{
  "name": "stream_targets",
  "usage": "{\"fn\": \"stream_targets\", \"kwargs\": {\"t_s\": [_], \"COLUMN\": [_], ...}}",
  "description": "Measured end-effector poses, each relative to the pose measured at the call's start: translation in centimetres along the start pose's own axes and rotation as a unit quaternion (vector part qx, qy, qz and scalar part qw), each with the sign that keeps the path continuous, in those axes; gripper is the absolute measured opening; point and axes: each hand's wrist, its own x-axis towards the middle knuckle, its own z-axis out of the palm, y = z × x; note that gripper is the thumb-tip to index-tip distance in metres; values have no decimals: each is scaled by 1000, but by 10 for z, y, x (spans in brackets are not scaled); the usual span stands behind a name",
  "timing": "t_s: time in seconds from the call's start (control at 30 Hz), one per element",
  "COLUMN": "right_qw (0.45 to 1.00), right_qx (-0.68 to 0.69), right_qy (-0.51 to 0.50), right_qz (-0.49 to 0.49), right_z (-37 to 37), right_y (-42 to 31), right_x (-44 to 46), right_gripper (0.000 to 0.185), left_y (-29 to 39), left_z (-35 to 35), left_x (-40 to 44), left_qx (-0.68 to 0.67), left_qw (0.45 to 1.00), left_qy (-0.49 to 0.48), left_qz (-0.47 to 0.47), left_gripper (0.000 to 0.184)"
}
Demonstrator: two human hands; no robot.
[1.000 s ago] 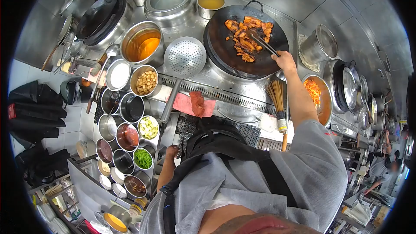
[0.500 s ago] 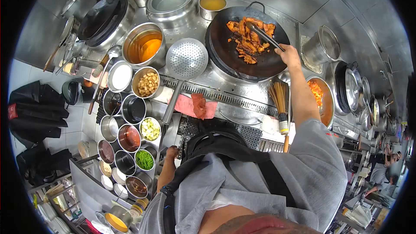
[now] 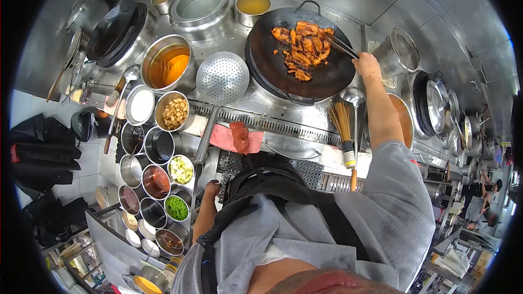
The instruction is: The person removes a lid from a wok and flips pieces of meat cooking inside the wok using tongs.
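Note:
My right hand (image 3: 368,66) is closed around the handle end of metal tongs (image 3: 342,47). Their tips touch the right side of a pile of browned, orange-red meat pieces (image 3: 308,44) in a large black wok (image 3: 332,79). My left hand (image 3: 212,188) hangs low beside my apron, next to the row of steel pots; its fingers look curled and nothing shows in them. A perforated strainer (image 3: 222,78) lies left of the wok, its long handle pointing toward me.
Pots of orange oil (image 3: 175,68), nut-like pieces (image 3: 175,111), chopped pale-green vegetable (image 3: 180,169) and cut greens (image 3: 177,207) stand at left. A bamboo brush (image 3: 343,125) and a ladle (image 3: 354,97) lie right of the wok. A red cloth (image 3: 239,137) rests on the front edge.
The tongs have moved from the top of the meat to its right side, and the pieces are bunched differently. The whole view has shifted slightly; my left hand stays low.

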Motion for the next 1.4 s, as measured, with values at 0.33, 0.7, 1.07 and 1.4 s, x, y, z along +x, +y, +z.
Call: {"fn": "stream_targets", "kwargs": {"t_s": [0.33,0.7,1.07,1.4], "right_qw": [998,1000,994,994], "right_qx": [-23,15,-4,0], "right_qy": [-8,-17,-60,-48], "right_qz": [-55,-10,-89,-96], "right_z": [36,4,10,4], "right_y": [-19,-33,-26,-24], "right_x": [-11,-37,-82,-86], "right_gripper": [25,31,38,39], "left_y": [-19,-2,-52,-44], "left_z": [-2,-7,35,21], "left_x": [-3,-5,25,-9], "left_qx": [67,-20,145,-29], "left_qw": [996,1000,986,999], "left_qy": [-48,-21,-52,-19], "left_qz": [21,5,69,-25], "left_gripper": [49,49,40,38]}}
